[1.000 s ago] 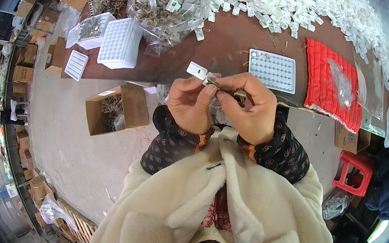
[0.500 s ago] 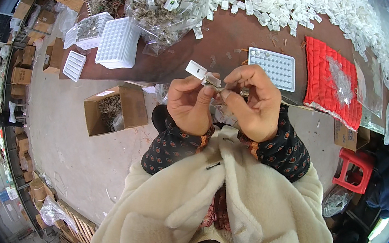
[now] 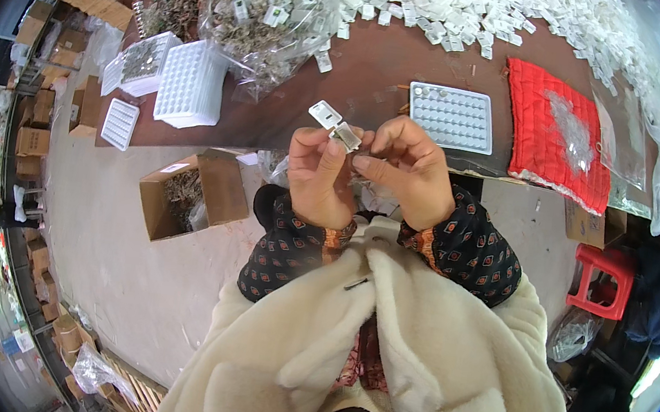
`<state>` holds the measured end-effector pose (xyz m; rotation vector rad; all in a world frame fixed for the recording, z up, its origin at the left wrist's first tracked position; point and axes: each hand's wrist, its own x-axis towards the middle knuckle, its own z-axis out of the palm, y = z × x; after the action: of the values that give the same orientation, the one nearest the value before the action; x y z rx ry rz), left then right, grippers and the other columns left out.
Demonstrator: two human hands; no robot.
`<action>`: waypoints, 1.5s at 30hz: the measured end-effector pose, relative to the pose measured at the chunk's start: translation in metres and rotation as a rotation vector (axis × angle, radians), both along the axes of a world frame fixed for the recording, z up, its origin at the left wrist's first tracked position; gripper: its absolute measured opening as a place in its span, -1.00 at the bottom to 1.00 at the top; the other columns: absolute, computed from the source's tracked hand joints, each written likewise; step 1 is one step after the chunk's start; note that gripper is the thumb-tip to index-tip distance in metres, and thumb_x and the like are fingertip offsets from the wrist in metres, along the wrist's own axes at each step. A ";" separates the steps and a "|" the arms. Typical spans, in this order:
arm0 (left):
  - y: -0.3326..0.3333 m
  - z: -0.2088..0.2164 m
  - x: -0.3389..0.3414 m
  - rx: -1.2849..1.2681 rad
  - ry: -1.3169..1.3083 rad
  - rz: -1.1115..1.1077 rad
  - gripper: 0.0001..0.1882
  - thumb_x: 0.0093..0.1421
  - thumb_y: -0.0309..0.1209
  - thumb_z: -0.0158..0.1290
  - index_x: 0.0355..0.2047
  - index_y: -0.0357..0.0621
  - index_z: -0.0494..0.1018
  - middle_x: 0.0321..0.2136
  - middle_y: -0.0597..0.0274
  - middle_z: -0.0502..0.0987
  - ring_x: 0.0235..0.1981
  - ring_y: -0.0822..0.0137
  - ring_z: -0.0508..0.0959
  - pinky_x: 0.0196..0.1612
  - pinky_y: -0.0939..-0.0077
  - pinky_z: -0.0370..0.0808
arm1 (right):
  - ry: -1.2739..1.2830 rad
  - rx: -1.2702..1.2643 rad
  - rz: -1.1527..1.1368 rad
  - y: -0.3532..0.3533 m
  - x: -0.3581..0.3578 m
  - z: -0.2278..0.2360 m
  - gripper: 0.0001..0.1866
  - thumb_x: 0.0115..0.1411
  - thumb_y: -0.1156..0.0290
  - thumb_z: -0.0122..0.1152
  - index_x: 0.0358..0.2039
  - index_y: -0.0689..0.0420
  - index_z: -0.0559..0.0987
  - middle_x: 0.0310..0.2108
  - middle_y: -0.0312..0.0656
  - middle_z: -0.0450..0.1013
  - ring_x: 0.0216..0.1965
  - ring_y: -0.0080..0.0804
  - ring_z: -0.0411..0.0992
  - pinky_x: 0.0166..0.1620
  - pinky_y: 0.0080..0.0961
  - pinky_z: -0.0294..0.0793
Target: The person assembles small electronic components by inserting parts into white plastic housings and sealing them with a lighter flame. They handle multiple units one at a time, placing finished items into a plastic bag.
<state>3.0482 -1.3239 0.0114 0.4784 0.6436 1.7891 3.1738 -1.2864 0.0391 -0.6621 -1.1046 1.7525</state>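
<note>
My left hand pinches a small white hinged plastic case between thumb and fingers, over the table's front edge. Its lid stands up, and the clear lower half shows something greyish inside that is too small to name. Close beside the case, my right hand has thumb and index finger curled together. Whatever its fingertips hold, if anything, cannot be made out. Beyond my right hand lies a pale pocketed tray with a few small round pieces in its far row.
Many white cases heap along the table's far side. Trays are stacked at left beside a clear bag of brownish tangled material. A red quilted pad lies right. A cardboard box and red stool stand on the floor.
The case has tilted in my left hand, so its lower half now faces up more. My right hand's fingertips have drawn slightly left and down. The view has shifted a little.
</note>
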 end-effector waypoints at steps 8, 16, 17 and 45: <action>0.017 -0.025 -0.007 -0.016 -0.052 -0.158 -0.87 0.30 -0.47 0.02 -0.15 -0.06 0.37 -0.16 -0.04 0.55 -0.33 0.27 0.60 -0.20 0.29 0.59 | -1.064 0.716 -0.623 0.066 0.064 -0.029 -0.83 0.16 0.51 0.23 -0.21 0.14 0.62 -0.32 -0.05 0.51 -0.42 -0.17 0.52 -0.33 -0.42 0.49; 0.023 -0.032 -0.005 -0.067 -0.058 -0.206 -0.85 0.32 -0.43 0.00 -0.13 -0.18 0.38 -0.12 -0.10 0.55 -0.33 0.31 0.60 -0.27 0.39 0.61 | -1.285 0.745 -0.494 0.085 0.072 -0.049 -0.75 0.16 0.48 0.22 -0.12 0.08 0.58 -0.33 -0.11 0.50 -0.34 -0.10 0.51 -0.29 -0.34 0.48; 0.023 -0.033 -0.005 -0.063 -0.051 -0.216 -0.85 0.32 -0.44 0.01 -0.13 -0.18 0.39 -0.12 -0.10 0.55 -0.33 0.31 0.60 -0.26 0.39 0.61 | -1.241 0.749 -0.477 0.084 0.072 -0.048 -0.76 0.15 0.49 0.21 -0.13 0.09 0.57 -0.33 -0.11 0.49 -0.33 -0.09 0.50 -0.29 -0.34 0.48; 0.017 -0.016 0.006 -0.065 -0.160 -0.244 -0.85 0.27 -0.56 0.03 -0.15 -0.21 0.44 -0.31 0.10 0.59 -0.44 0.28 0.59 -0.33 0.36 0.59 | -0.859 1.154 -0.492 0.025 0.017 0.013 -0.69 -0.17 0.59 0.25 -0.30 0.14 0.62 -0.36 -0.21 0.53 -0.39 -0.24 0.51 -0.31 -0.41 0.52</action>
<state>3.0545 -1.3071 -0.0051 0.3490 0.5073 1.5523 3.1911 -1.2615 0.0526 -0.8125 -2.0165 0.1796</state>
